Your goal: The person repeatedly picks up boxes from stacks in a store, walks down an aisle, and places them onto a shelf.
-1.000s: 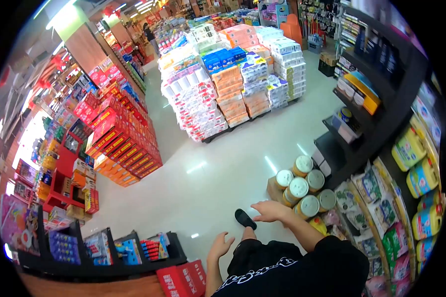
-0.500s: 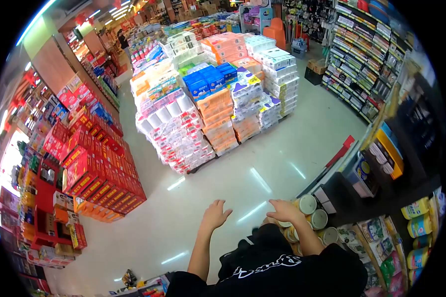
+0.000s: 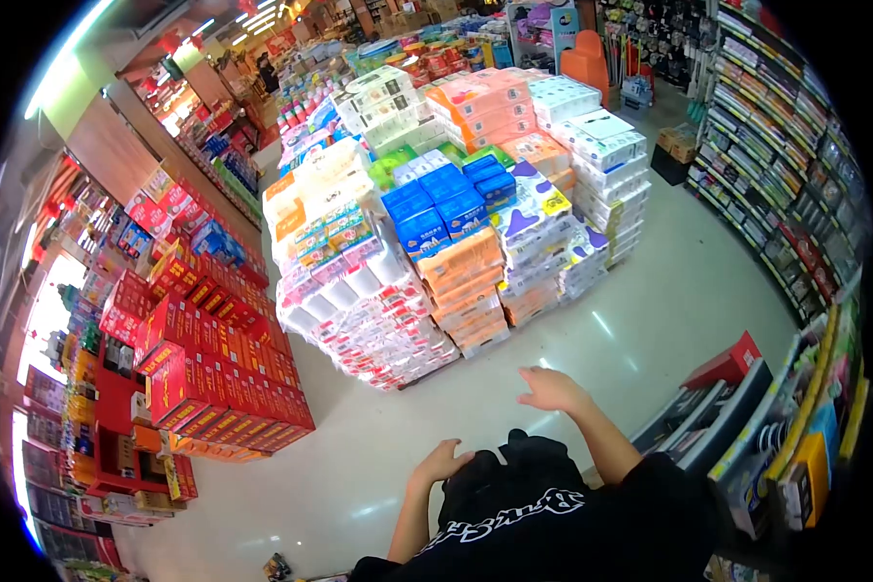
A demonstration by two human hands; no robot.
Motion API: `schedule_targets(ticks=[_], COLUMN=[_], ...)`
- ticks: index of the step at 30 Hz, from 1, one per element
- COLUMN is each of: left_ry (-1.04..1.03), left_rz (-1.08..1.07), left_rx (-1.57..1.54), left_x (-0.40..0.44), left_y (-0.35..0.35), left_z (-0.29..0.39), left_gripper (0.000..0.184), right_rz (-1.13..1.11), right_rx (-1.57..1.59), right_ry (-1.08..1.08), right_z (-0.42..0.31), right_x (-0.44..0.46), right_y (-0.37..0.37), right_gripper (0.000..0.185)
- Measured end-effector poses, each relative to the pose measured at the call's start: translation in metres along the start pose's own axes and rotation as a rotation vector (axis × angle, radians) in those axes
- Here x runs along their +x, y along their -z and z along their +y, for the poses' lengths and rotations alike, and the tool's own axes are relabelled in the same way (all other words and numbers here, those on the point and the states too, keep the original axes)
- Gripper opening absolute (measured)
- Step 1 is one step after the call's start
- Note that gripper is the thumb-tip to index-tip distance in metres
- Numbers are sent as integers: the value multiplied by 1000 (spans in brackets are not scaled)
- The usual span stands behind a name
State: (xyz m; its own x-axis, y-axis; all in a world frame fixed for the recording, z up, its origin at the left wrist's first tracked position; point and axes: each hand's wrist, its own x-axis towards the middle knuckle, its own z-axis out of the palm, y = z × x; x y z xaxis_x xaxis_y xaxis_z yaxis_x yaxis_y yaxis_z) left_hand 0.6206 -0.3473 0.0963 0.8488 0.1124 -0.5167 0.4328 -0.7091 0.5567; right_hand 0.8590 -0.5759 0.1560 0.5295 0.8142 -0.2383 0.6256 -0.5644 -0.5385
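My left hand [image 3: 442, 462] is held low by my black trousers, its thumb apart from the fingers and nothing in it. Out in front of me, above the pale floor, my right hand [image 3: 555, 390] is empty too, fingers stretched forward. Nearest to it are orange tissue packs [image 3: 468, 291] at the front of a tall stack. Blue packs [image 3: 436, 209] lie on top, beside white packs with purple patches [image 3: 532, 209]. To their left are piled plastic-wrapped paper rolls [image 3: 335, 296]. Neither hand touches the goods.
Red cartons [image 3: 228, 388] are stacked at the left. Tall shelves [image 3: 771, 145] line the right, with a red box [image 3: 727, 361] low in front. Shiny floor [image 3: 359, 466] runs between them. An orange chair [image 3: 586, 66] stands at the back.
The view has moved closer to the stacked packs. My left hand has dropped nearer my body, while my right hand has reached forward. The cans at the right have left view.
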Motion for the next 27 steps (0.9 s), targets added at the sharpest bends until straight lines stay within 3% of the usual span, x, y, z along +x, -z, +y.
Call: schedule_targets(ticks=[3, 6, 9, 15, 20, 24, 27], left_ry=[34, -11, -97, -164, -120, -49, -33], left_rz=[156, 356, 531, 839, 1060, 1079, 1112], left_rx=[-3, -180, -333, -221, -253, -230, -128], left_x=[39, 86, 139, 245, 319, 349, 356], left_y=[24, 68, 105, 198, 274, 284, 266], left_z=[2, 19, 22, 25, 44, 41, 31], left_gripper=[77, 76, 72, 72, 68, 64, 52], right_rz=[-65, 99, 251, 164, 198, 88, 174], right_rx=[-55, 198, 306, 452, 354, 421, 465], right_ry=[17, 278, 345, 306, 260, 195, 224], right_z=[-6, -2, 1, 0, 20, 1, 23], right_x=[59, 114, 172, 271, 353, 372, 385], right_y=[41, 60, 65, 115, 134, 165, 146], right_gripper=[65, 74, 65, 78, 78, 79, 76])
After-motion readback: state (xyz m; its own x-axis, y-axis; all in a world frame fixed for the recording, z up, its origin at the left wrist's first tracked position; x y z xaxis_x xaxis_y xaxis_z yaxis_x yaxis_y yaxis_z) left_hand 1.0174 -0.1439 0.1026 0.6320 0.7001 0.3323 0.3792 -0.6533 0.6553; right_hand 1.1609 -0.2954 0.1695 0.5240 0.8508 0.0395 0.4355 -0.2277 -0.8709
